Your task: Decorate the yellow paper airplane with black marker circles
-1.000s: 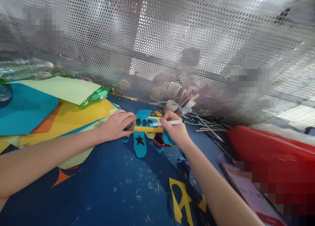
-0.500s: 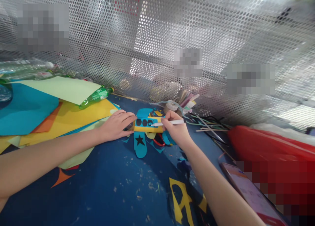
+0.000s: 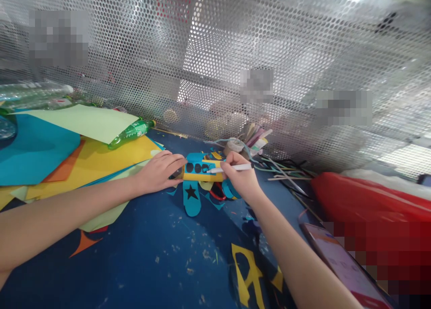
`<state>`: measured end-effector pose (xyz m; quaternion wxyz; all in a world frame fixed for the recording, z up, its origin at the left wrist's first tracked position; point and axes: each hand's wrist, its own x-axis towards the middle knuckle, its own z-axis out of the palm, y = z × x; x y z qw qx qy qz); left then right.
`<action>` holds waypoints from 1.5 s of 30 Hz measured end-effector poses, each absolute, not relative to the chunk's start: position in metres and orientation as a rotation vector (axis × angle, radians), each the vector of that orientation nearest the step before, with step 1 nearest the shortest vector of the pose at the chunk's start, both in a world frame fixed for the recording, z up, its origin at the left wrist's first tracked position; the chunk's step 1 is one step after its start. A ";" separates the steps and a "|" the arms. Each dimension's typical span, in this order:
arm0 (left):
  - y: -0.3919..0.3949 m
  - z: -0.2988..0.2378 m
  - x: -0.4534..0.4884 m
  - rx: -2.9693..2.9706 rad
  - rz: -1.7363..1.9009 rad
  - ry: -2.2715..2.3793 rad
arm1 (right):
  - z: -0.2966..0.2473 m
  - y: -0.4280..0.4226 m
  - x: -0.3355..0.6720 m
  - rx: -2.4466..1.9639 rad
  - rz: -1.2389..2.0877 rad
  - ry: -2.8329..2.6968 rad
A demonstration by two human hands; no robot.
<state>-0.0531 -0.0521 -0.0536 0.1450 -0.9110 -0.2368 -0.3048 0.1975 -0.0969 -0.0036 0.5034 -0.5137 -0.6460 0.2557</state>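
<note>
A yellow and blue paper airplane [image 3: 202,176] lies on the blue table, with dark round windows along its blue strip and a black star on its near wing [image 3: 191,196]. My left hand [image 3: 161,172] grips its left end, fingers over the top and thumb at the near side. Between the closed fingers of my right hand [image 3: 240,176] is a white marker [image 3: 232,168], its tip touching the blue strip beside the windows. The airplane's right end is partly hidden behind my right hand. Red-handled scissors [image 3: 217,192] lie just below it.
Coloured paper sheets [image 3: 111,156] and a green bottle [image 3: 133,133] lie to the left. A perforated metal screen [image 3: 148,53] rises behind. On the right are thin sticks [image 3: 292,172], a red bag [image 3: 363,196] and a phone [image 3: 340,259]. Yellow scraps [image 3: 247,273] lie near the front.
The airplane's far wing shows less height now, so the airplane appears slightly rolled. Both hands keep nearly the same places, and the marker tip remains at the windows.
</note>
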 end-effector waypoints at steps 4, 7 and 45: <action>-0.052 -0.054 -0.053 -2.626 -0.875 -0.691 | -0.004 -0.096 0.198 -1.233 0.609 -1.531; -0.053 -0.053 -0.053 -2.633 -0.871 -0.703 | -0.004 -0.096 0.197 -1.236 0.620 -1.545; -0.053 -0.054 -0.053 -2.653 -0.855 -0.728 | -0.002 -0.096 0.202 -1.201 0.612 -1.513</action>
